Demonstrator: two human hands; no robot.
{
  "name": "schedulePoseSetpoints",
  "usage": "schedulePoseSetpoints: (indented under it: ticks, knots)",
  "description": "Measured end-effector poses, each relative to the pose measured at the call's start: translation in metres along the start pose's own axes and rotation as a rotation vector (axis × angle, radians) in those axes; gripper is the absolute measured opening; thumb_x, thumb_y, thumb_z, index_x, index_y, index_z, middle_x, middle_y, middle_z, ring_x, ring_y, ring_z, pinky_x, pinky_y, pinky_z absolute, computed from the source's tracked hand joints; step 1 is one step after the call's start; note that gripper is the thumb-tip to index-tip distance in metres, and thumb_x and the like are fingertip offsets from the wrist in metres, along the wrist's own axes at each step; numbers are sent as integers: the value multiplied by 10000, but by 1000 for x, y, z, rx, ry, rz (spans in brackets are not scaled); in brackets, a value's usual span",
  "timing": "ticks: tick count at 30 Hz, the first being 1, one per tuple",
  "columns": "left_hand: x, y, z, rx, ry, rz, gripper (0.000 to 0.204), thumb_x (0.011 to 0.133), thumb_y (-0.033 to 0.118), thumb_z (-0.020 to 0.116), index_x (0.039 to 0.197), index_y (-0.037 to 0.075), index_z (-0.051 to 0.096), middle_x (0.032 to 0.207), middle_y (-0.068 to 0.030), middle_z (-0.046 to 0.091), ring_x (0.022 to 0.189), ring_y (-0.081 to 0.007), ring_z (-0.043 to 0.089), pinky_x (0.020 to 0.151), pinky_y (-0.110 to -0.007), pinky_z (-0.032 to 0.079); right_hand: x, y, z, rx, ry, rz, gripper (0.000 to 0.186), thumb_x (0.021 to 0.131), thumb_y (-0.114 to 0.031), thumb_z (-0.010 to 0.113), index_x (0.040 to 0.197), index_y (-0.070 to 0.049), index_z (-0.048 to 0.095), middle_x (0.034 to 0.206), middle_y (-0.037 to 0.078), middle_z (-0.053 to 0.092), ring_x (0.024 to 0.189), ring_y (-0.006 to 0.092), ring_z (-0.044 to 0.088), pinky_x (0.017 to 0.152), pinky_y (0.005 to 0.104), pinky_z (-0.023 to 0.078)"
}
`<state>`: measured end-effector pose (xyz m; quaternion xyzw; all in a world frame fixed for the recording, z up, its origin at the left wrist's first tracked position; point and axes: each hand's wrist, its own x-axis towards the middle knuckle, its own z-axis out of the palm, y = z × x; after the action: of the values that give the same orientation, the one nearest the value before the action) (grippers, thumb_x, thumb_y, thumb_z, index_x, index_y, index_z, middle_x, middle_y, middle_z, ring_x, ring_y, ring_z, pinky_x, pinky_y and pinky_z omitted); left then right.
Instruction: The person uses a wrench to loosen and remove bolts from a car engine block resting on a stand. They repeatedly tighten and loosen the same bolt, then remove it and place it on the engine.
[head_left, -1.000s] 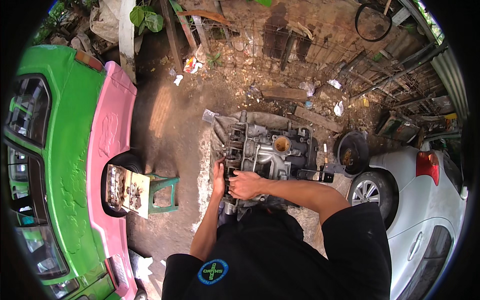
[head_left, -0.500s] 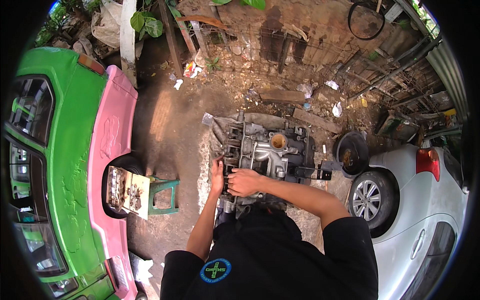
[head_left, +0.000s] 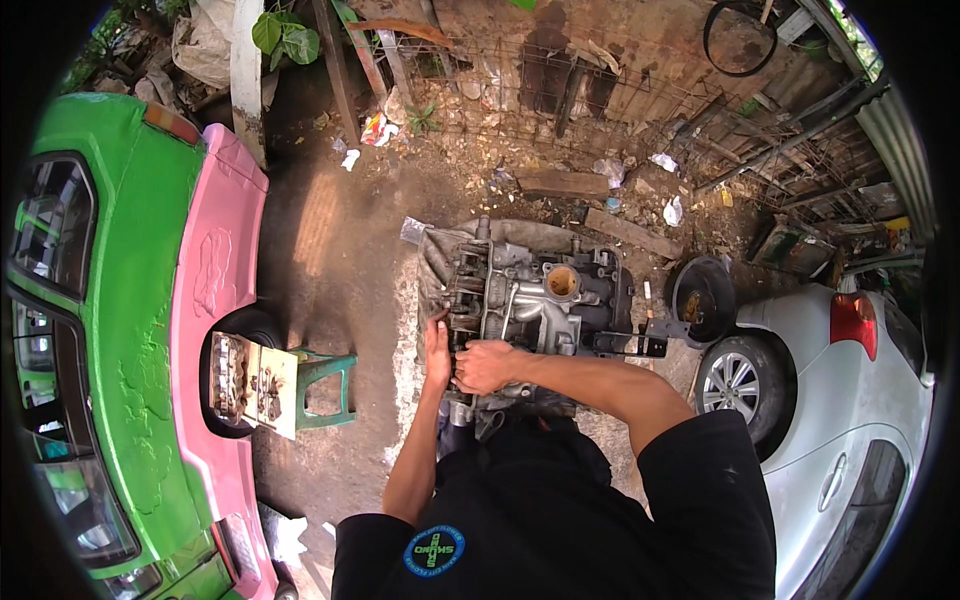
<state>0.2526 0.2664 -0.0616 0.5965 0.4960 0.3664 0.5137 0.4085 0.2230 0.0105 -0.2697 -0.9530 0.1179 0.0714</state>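
Note:
A grey metal car engine (head_left: 530,322) lies in front of me on a dirty cloth (head_left: 437,258). A round opening (head_left: 563,283) with a tan inside shows on its top. My left hand (head_left: 437,352) rests flat along the engine's left end, its fingers stretched out and pointing away from me. Just right of it, my right hand (head_left: 484,367) is closed with curled fingers against the same end of the engine. Whatever those fingers hold is hidden beneath them. Dark mechanical parts (head_left: 465,290) stand exposed just beyond both hands.
On the left, a green stool (head_left: 328,385) stands beside a board bearing metal parts (head_left: 268,388), near a green and pink vehicle (head_left: 215,250). To the right are a black basin (head_left: 705,300) and a silver car (head_left: 820,400). Planks (head_left: 565,184) and litter lie beyond the engine.
Both hands keep nearly the same places on the engine. My torso and right upper arm have shifted slightly to the right, and the view has moved a little.

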Motion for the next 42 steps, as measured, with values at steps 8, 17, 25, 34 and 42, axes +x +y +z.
schedulePoseSetpoints:
  ticks: [8, 17, 25, 34, 42]
  knots:
    - [-2, 1, 0, 0, -30, -24, 557, 1119, 474, 353, 1401, 27, 529, 1388, -196, 574, 1314, -321, 498, 1142, -427, 341, -5, -8, -9, 13, 103, 87, 469, 995, -359, 535, 651, -80, 689, 723, 72, 686, 817, 273, 663, 864, 426, 503]
    - [-17, 76, 7, 346, 131, 161, 392, 1059, 310, 520, 1380, 87, 554, 1355, -155, 529, 1301, -369, 449, 1139, -502, 293, -50, -52, -78, 277, 970, 670, 250, 1016, -149, 570, 881, 4, 713, 905, 129, 697, 933, 302, 638, 873, 425, 484]
    - [8, 152, 75, 924, -197, 317, 291, 968, 253, 613, 1094, -9, 608, 1003, -228, 707, 1066, -425, 597, 938, -536, 411, -106, -32, -83, 161, 1063, 1214, 234, 1019, -138, 536, 943, -1, 709, 935, 148, 688, 944, 349, 585, 872, 463, 448]
    - [9, 146, 86, 852, -81, 296, 291, 999, 250, 588, 871, -5, 644, 744, -267, 689, 732, -443, 691, 643, -539, 553, -105, -23, -62, 138, 984, 1217, 173, 991, -135, 565, 935, -47, 704, 907, 112, 697, 917, 311, 594, 879, 435, 419]
    - [20, 152, 90, 464, 139, 142, 395, 1045, 271, 526, 798, -17, 637, 675, -252, 647, 639, -489, 630, 628, -569, 474, -104, -23, -61, 131, 1033, 1176, 207, 1007, -146, 541, 930, -51, 709, 844, 81, 691, 869, 295, 582, 841, 417, 412]
